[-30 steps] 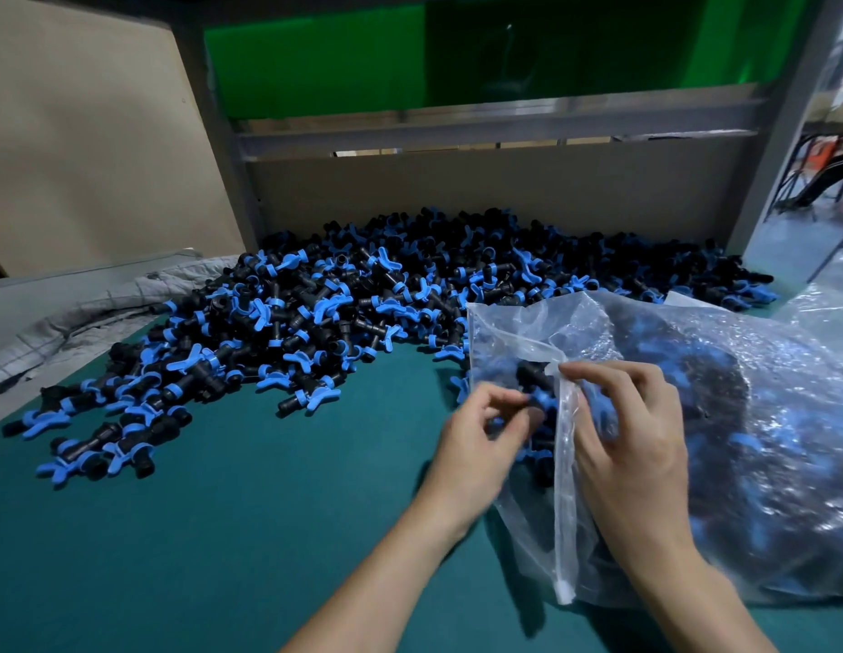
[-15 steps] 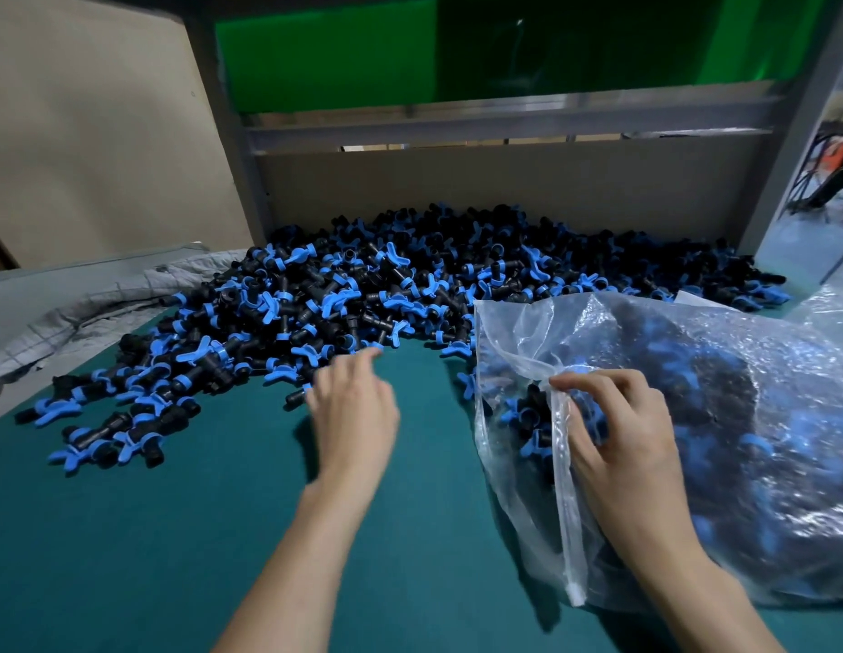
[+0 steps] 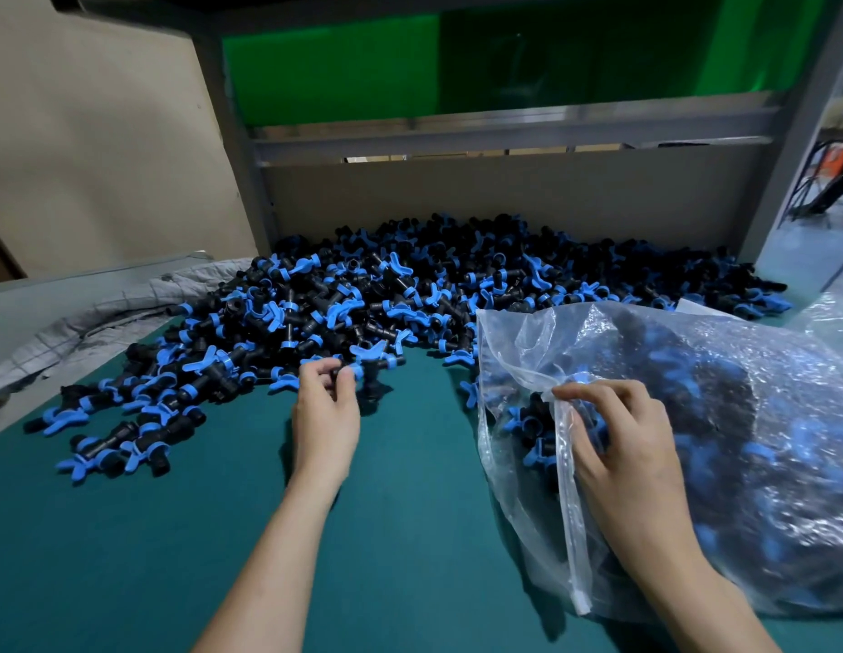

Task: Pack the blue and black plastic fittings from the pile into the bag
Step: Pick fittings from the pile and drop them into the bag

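**A:** Why is the right hand (image 3: 617, 445) on the bag (image 3: 749, 407) at all?

**B:** It pinches the rim of the bag's mouth between thumb and fingers. That lifts the thin film so the opening faces the left hand (image 3: 323, 417). Film that limp would probably flop shut otherwise.

**A:** And the left one?

**B:** It's out ahead of the right hand and well to its left, at the near edge of the pile (image 3: 410, 294). Thumb and curled fingers are closed on a single fitting (image 3: 370, 365). Working from the edge looks sensible, because the pieces there lie loose rather than tangled.

**A:** What are the fittings like?

**B:** They're short black barrels, each with a blue collar and a blue wing-shaped handle. It's hard, slick plastic, and I'd expect the wings to snag on one another.

**A:** And the bag?

**B:** It's clear, glossy and crinkled, and it bulges with fittings beneath and to the right of the right hand. A whitish sealing strip (image 3: 570, 534) runs from that hand's fingertips back alongside its wrist. The bag looks well filled, though a large heap remains beyond both hands.

**A:** What's underneath it all?

**B:** A matte green table (image 3: 127, 534) lies under both forearms. Far to the left of the left hand there's a grey quilted cloth (image 3: 127, 304).
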{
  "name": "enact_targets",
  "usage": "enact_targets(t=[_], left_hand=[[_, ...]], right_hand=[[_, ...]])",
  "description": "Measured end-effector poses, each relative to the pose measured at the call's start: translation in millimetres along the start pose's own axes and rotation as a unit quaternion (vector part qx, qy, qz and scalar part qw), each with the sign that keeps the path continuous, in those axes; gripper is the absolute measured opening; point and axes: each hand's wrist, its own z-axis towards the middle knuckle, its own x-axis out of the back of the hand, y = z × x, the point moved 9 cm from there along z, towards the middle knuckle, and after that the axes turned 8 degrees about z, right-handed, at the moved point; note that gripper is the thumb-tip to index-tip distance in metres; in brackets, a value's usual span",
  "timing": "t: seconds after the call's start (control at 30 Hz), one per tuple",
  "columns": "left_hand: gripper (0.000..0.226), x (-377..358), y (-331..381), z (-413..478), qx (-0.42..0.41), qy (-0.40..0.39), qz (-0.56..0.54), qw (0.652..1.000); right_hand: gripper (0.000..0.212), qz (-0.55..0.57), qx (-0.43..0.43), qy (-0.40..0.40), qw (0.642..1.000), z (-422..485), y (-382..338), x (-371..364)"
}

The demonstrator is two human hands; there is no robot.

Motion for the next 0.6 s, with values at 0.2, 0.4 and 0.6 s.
enact_targets(t=[0.2, 0.4, 0.6], left_hand=[[0.022, -33.4, 1.3, -10.8, 0.091, -0.092, -0.243, 0.961], [0.024, -37.3, 2.4, -15.0, 0.116, -0.110, -0.282, 0.946], [0.025, -36.6, -1.1, -15.2, 0.145, -0.106, -0.295, 0.939]], right_hand=[[0.020, 0.002, -0.001, 0.001, 1.000, -0.4, 0.3, 0.6], [0.020, 0.002, -0.001, 0.002, 1.000, -0.1, 0.7, 0.2], [0.021, 0.004, -0.003, 0.002, 1.000, -0.7, 1.2, 0.1]])
